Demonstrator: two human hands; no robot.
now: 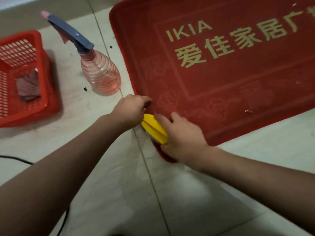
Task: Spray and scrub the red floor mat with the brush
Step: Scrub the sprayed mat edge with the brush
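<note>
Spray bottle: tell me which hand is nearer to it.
Left. The left hand pinches the edge of the mat just below the spray bottle; the right hand grips the yellow brush farther off, lower right.

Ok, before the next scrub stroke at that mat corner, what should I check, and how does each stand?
1. Brush grip: ok, right hand holds the yellow brush.
2. Brush on red floor mat: ok, at its near corner.
3. Mat held down: ok, left hand grips its left edge.
4. Spray bottle out of the way: ok, upright on the floor beside the mat.
5. Mat wet enough: cannot tell.
6. Mat free of debris: not ok, a small scrap lies near its front edge.
</note>
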